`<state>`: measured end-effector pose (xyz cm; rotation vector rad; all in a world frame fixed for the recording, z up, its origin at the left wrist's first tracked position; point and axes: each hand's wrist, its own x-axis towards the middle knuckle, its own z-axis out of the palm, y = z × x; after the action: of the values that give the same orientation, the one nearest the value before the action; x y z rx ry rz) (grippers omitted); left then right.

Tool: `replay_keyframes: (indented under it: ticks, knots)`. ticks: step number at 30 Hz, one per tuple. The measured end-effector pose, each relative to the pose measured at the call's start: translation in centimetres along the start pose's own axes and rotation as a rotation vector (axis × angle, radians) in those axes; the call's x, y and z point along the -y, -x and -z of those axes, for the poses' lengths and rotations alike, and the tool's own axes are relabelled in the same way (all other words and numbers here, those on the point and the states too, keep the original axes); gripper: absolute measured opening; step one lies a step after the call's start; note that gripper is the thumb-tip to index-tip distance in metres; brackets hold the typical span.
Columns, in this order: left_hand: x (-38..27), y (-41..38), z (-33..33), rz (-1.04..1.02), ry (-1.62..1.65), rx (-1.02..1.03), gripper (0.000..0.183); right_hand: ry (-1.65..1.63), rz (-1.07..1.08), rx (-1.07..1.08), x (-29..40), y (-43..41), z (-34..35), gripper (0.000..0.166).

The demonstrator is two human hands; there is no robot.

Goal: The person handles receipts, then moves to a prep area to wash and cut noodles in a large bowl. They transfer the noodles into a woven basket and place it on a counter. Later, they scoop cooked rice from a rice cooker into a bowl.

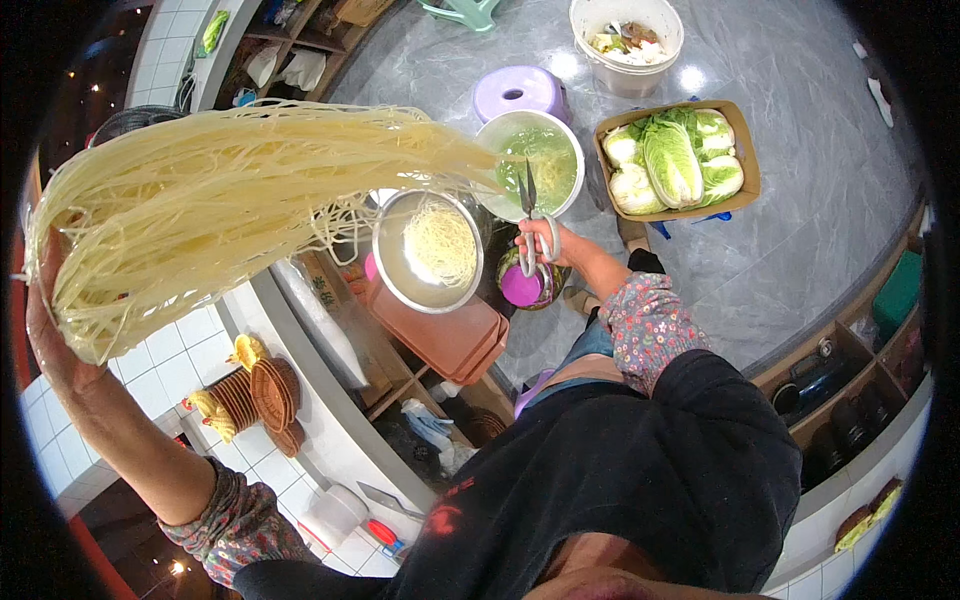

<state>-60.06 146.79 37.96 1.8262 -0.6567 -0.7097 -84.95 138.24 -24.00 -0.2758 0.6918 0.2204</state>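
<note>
My left hand (56,322), raised high at the picture's left, holds up a large bundle of long, wet, pale-yellow noodles (225,180). The strands hang towards a white bucket (579,176) of greenish water, with more noodles in it. My right hand (555,238) grips scissors (529,202) with pale handles. Their dark blades point at the bucket and look slightly parted, close to the strands' lower ends. Beside the bucket, a steel bowl (386,274) holds a heap of thin noodles (441,244). Loose strands from the bundle dangle near its rim.
Brown plastic trays (442,337) support the bowl. A purple stool (517,86) stands behind the bucket. To the right lies a cardboard box (679,214) of napa cabbages (673,161); beyond is a bucket of scraps (626,79). A tiled counter with wicker baskets (274,394) runs along my left.
</note>
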Motion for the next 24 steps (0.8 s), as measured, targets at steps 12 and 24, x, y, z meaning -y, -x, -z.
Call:
replay_keyframes:
  ticks: [12,24]
  knots:
    - [-2.0,2.3,1.5,-0.029,-0.169,-0.095,0.046,0.060,-0.060,0.028,5.0,-5.5,-2.2,0.025]
    - [-0.2,3.5,4.8,-0.239,-0.422,-0.269,0.054,0.065,0.085,-0.260,-0.6,-3.9,4.0,0.034]
